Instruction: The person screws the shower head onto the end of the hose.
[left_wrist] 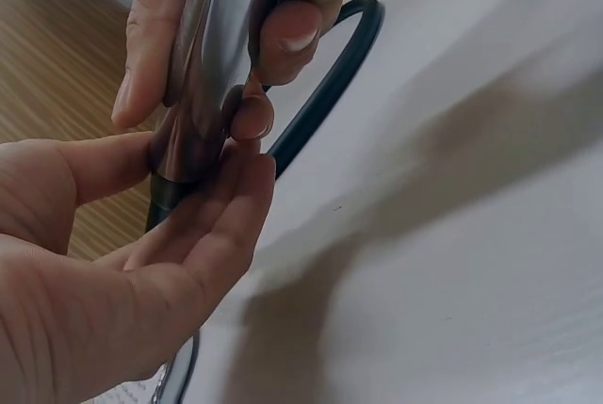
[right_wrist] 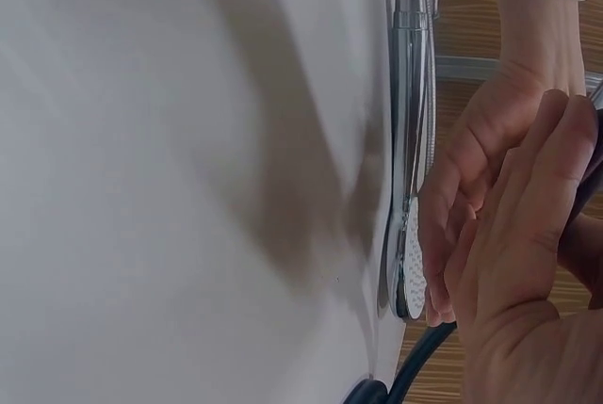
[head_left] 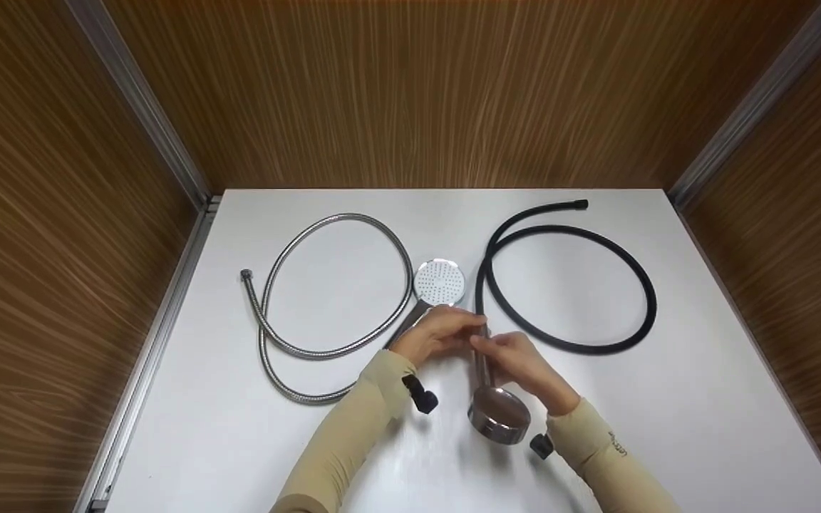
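Note:
A chrome shower head (head_left: pixel 499 417) is held with its round head toward the person, its handle pointing away. My right hand (head_left: pixel 517 363) grips that handle (left_wrist: pixel 212 65), thumb on one side and fingers on the other. At the handle's far end my left hand (head_left: pixel 439 333) pinches the join with the black shower hose (head_left: pixel 571 229), thumb and fingertips around it. In the left wrist view the hose runs straight out from the handle's end. The threads at the join are hidden by fingers.
A second shower head (head_left: pixel 439 283) lies spray face up beside my left hand. A silver metal shower hose (head_left: pixel 339 216) is coiled on the left of the white table (head_left: pixel 703 399). Wood-grain panels (head_left: pixel 410 92) stand at the back and both sides.

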Demonstrator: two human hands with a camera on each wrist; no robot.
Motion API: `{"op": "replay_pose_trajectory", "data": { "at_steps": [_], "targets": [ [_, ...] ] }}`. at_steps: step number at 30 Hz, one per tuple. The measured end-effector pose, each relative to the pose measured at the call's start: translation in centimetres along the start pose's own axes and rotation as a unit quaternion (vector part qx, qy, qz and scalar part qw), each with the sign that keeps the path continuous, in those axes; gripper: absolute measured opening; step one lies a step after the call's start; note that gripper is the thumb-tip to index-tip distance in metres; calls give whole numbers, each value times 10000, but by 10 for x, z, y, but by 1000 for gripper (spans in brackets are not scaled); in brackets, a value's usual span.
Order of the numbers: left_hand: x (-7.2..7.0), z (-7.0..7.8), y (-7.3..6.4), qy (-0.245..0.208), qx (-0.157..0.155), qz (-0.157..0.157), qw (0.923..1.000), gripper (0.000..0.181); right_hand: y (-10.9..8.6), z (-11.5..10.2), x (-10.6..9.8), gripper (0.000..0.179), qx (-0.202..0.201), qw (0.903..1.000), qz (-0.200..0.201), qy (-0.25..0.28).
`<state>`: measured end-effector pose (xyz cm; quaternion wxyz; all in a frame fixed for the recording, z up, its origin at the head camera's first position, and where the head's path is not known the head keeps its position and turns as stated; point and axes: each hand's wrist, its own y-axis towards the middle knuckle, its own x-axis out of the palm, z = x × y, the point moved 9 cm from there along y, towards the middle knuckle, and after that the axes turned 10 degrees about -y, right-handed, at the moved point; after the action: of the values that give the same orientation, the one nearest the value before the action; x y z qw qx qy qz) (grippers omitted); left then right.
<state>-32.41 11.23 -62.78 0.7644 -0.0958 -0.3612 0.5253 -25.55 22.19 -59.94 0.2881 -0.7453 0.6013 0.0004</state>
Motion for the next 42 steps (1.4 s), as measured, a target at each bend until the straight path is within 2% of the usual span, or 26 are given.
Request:
{"op": "replay_pose_trajectory", "data": {
  "at_steps": [2,8,13,22,28,32,42],
  "targets": [
    [1,1,0,62,-12,-58,10000,4,0,0,0,36,-13,10000,10,-16],
    [-4,-2,-1,361,49,198,9991,12,0,-2,-1,38,-37,10000,3,-70],
    [-4,-2,1,84,165,425,9989,9,0,-3,0,36,-18,9999,-8,-121],
    [-2,-3,3,-75,175,124,9997,6,1,-3,5,36,-192,9995,-237,-113],
    [-9,-2,-1,353,220,505,9979,17,1,-4,2,38,-233,9992,11,-331],
    [-10,-1,-3,551,298,630,9960,19,1,-5,0,39,-246,9986,87,-452],
    [-7,-6,2,-75,241,568,9981,11,3,-1,0,37,-142,9991,35,-406]
  ]
}}
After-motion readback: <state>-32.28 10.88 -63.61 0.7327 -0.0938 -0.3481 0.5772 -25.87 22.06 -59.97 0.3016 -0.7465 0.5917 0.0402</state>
